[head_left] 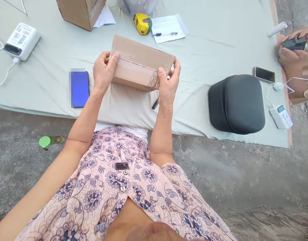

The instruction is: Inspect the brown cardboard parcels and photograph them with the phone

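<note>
Both my hands grip a brown cardboard box (137, 68) above the near side of the table. At its left end my left hand (104, 72) has the thumb on top and the fingers behind the edge. The right end is in my right hand (168, 80), thumb on the front face near some dark scribbled lines. Clear tape runs along the box's upper seam. Under my right wrist lies a black pen or marker (155, 104), partly hidden. A phone (80, 89) with a blue, blurred screen is left of my left hand.
On the pale cloth (194, 67) are a yellow tape measure (142, 24), a paper (169, 28) with a pen, another carton (79, 13), white power banks (22, 41), a black case (236, 103) and a second phone (263, 74). Another person's hands (293, 55) hold a dark device at right. A green-lidded bottle (45, 142) is on the ground.
</note>
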The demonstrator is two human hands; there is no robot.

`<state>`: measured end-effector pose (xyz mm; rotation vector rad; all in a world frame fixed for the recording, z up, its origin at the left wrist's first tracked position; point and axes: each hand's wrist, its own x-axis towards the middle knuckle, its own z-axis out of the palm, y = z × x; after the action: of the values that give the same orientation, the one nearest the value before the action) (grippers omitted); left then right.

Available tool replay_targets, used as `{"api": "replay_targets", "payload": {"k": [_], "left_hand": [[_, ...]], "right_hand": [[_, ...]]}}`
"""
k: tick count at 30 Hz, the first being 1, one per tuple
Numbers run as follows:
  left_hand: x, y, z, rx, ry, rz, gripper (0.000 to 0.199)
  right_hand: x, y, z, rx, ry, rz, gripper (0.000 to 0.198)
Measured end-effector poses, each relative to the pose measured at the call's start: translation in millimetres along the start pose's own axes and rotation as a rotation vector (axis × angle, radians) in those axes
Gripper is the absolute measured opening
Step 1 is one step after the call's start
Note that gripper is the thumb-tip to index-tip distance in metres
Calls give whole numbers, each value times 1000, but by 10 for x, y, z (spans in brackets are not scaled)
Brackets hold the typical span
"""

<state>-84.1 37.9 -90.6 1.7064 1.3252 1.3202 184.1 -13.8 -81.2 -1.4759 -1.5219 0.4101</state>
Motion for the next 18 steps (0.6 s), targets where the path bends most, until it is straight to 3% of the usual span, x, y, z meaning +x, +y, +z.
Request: {"api": "replay_targets", "payload": {"k": [3,5,11,15,18], "left_hand": [[-47,97,-1,-98,-36,-66,70],[-149,182,-29,-134,-27,-36,67],[-162,250,-104,-100,-52,-113,66],[-48,259,-92,-75,-65,-169,65],[-106,312,-106,-110,-39,-100,67]], "right_hand": [[69,-53,-7,76,-18,69,69],[23,-113,-34,115,-64,101,73],[-147,-226,-103,194,-220,188,73],[-128,-203,-72,257,-221,295,66],[-158,-220,-34,237,-195,271,64]]}}
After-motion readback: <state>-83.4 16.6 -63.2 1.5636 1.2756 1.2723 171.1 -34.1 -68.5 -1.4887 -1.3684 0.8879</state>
